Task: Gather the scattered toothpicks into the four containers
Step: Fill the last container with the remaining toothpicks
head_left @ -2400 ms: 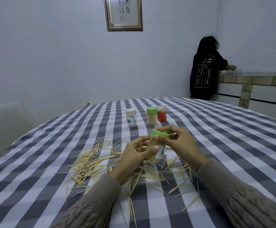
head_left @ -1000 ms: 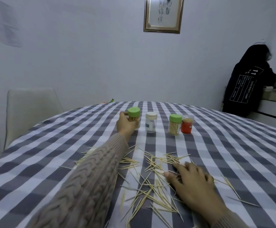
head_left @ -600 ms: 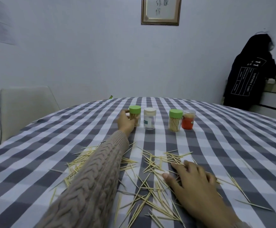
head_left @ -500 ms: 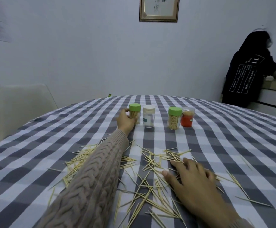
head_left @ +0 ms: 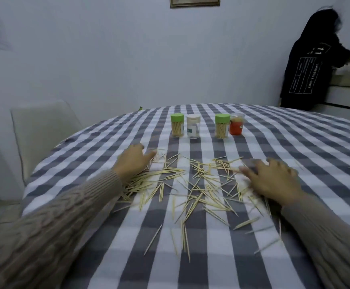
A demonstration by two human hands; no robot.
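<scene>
Several toothpicks (head_left: 192, 188) lie scattered over the checked tablecloth between my hands. Four containers stand in a row behind them: a green-lidded jar (head_left: 177, 127) with toothpicks, a white-lidded jar (head_left: 193, 129), a second green-lidded jar (head_left: 222, 128) with toothpicks, and an orange jar (head_left: 236, 127). My left hand (head_left: 132, 162) rests on the left part of the pile, fingers loosely spread and holding nothing. My right hand (head_left: 272, 180) lies flat on the toothpicks at the right, fingers spread and blurred.
The round table (head_left: 295, 147) carries a grey-and-white checked cloth. A pale chair (head_left: 40, 130) stands at its left. A person in a black hooded top (head_left: 309, 63) stands at a counter at the far right. A framed picture (head_left: 195, 2) hangs on the wall.
My left hand let go of the green-lidded jar beside the white-lidded one and came back down onto the toothpicks. My right hand shifted slightly on the pile.
</scene>
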